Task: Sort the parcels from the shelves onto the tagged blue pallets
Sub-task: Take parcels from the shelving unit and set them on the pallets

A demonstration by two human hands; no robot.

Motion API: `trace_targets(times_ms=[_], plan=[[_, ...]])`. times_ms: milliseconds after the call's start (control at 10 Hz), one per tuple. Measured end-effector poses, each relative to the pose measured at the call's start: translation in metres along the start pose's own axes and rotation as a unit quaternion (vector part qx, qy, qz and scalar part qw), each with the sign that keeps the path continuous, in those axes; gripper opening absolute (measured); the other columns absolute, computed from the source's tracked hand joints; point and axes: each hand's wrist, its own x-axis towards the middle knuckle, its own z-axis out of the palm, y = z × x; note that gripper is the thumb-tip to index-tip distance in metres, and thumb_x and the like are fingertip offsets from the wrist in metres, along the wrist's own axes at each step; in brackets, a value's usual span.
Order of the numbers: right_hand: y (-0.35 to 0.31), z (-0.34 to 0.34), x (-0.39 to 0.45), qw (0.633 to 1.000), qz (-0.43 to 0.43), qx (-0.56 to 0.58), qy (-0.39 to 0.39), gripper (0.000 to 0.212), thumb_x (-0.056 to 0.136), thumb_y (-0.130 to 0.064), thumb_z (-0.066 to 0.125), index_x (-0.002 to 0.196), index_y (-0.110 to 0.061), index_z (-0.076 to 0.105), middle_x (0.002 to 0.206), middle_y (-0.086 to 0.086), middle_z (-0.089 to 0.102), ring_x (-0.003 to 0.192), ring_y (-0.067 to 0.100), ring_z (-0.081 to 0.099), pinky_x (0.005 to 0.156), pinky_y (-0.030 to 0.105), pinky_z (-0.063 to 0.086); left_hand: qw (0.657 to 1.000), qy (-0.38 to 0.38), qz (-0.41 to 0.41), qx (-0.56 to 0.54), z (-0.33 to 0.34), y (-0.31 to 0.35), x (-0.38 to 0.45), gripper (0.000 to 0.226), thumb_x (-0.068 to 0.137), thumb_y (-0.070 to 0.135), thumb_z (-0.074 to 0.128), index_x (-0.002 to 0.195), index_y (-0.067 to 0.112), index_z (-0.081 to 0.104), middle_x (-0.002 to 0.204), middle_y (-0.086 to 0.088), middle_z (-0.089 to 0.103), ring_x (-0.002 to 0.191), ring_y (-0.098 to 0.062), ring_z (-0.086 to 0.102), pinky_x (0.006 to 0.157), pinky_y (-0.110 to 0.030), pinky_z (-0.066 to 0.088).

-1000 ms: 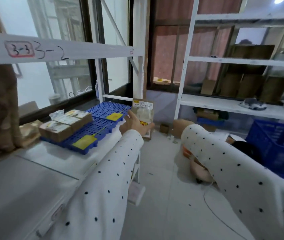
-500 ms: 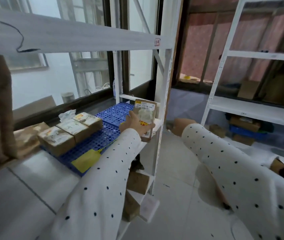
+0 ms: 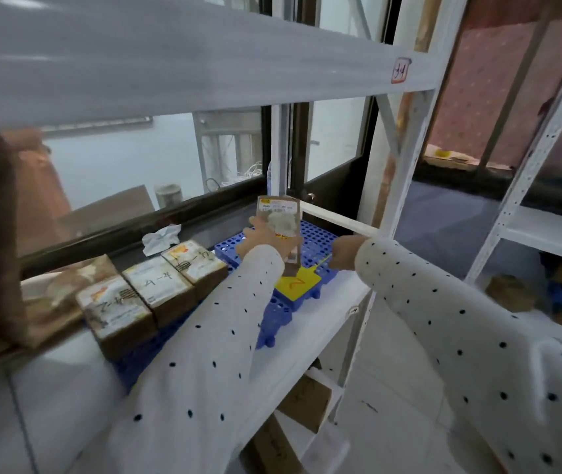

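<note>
My left hand [image 3: 258, 238] grips a small brown parcel [image 3: 279, 217] with a white label, held upright over the far blue pallet [image 3: 314, 238]. A yellow tag [image 3: 296, 283] marked with a dark stroke lies at that pallet's front edge. My right hand [image 3: 345, 251] is at the pallet's right edge, by the tag's yellow tie; its fingers are hidden by blur. Three labelled parcels [image 3: 151, 291] sit in a row on the near blue pallet [image 3: 274, 319], mostly covered by my left sleeve.
Both pallets lie on a white shelf [image 3: 327, 319] under an upper shelf beam [image 3: 170, 63]. A crumpled white paper [image 3: 161, 237] lies behind the parcels. Brown boxes [image 3: 303, 401] sit on the lower shelf. Another white rack [image 3: 546, 230] stands to the right.
I have stepped closer to the shelf. My left hand carried the parcel over the far pallet, and my right hand came forward from beside the shelf post to the pallet's right edge.
</note>
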Motion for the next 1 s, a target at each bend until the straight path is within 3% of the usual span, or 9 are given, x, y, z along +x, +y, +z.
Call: trace_targets(times_ms=[100, 200, 400, 600, 700, 900, 1000], plan=[[-0.011, -0.015, 0.037, 0.999, -0.03, 0.012, -0.002, 0.039, 0.096, -0.028, 0.048, 0.124, -0.004, 0.057, 0.12, 0.013, 0.061, 0.088, 0.019, 0.046, 0.082, 0.03, 0.041, 0.995, 0.011, -0.084, -0.055, -0.011, -0.008, 0.038, 0.115, 0.068, 0.073, 0.062, 0.146, 0.004, 0.012, 0.141, -0.016, 0.041, 0.128, -0.032, 0.044, 0.097, -0.041, 0.039], [-0.027, -0.03, 0.081, 0.997, -0.076, 0.022, 0.008, 0.038, 0.094, -0.032, 0.049, 0.122, -0.007, 0.059, 0.1, 0.006, 0.056, 0.087, 0.02, 0.048, 0.083, 0.031, 0.043, 0.987, 0.054, -0.139, -0.065, -0.026, -0.022, 0.073, 0.105, 0.069, 0.068, 0.066, 0.14, 0.004, 0.022, 0.132, -0.013, 0.048, 0.12, -0.029, 0.05, 0.08, -0.036, 0.038], [-0.08, -0.038, 0.198, 0.979, -0.204, -0.012, -0.006, 0.043, 0.084, -0.043, 0.051, 0.114, -0.015, 0.063, 0.105, 0.005, 0.067, 0.092, 0.025, 0.064, 0.088, 0.04, 0.053, 0.949, 0.075, -0.298, -0.066, -0.042, -0.058, 0.108, 0.113, 0.069, 0.065, 0.068, 0.147, 0.006, 0.012, 0.141, -0.015, 0.037, 0.128, -0.032, 0.04, 0.098, -0.04, 0.038], [-0.132, -0.062, 0.202, 0.951, -0.306, -0.042, -0.016, 0.03, 0.093, -0.035, 0.048, 0.107, -0.01, 0.059, 0.097, 0.005, 0.058, 0.087, 0.023, 0.056, 0.088, 0.035, 0.048, 0.907, 0.072, -0.4, -0.111, -0.043, -0.081, 0.132, 0.126, 0.064, 0.069, 0.068, 0.149, 0.005, 0.0, 0.149, -0.018, 0.028, 0.134, -0.036, 0.033, 0.106, -0.043, 0.033], [-0.156, -0.057, 0.205, 0.936, -0.347, -0.05, -0.023, 0.038, 0.094, -0.033, 0.048, 0.118, -0.005, 0.057, 0.11, 0.009, 0.06, 0.091, 0.023, 0.054, 0.088, 0.033, 0.045, 0.9, 0.075, -0.418, -0.097, -0.046, -0.085, 0.126, 0.124, 0.066, 0.073, 0.062, 0.151, 0.007, 0.0, 0.154, -0.016, 0.02, 0.14, -0.034, 0.025, 0.111, -0.042, 0.026], [-0.177, -0.047, 0.203, 0.927, -0.368, -0.07, -0.035, 0.041, 0.093, -0.032, 0.05, 0.128, -0.009, 0.052, 0.125, 0.008, 0.057, 0.112, 0.025, 0.056, 0.088, 0.032, 0.042, 0.911, 0.045, -0.409, -0.018, -0.051, -0.083, 0.115, 0.096, 0.082, 0.069, 0.048, 0.151, 0.01, 0.014, 0.155, -0.014, 0.02, 0.142, -0.034, 0.022, 0.113, -0.044, 0.022], [-0.18, -0.046, 0.199, 0.926, -0.37, -0.07, -0.028, 0.042, 0.094, -0.031, 0.05, 0.129, -0.01, 0.051, 0.127, 0.008, 0.056, 0.114, 0.025, 0.055, 0.088, 0.033, 0.042, 0.917, 0.027, -0.397, 0.007, -0.05, -0.078, 0.114, 0.089, 0.088, 0.063, 0.045, 0.152, 0.011, 0.011, 0.156, -0.015, 0.016, 0.143, -0.035, 0.017, 0.114, -0.045, 0.019]])
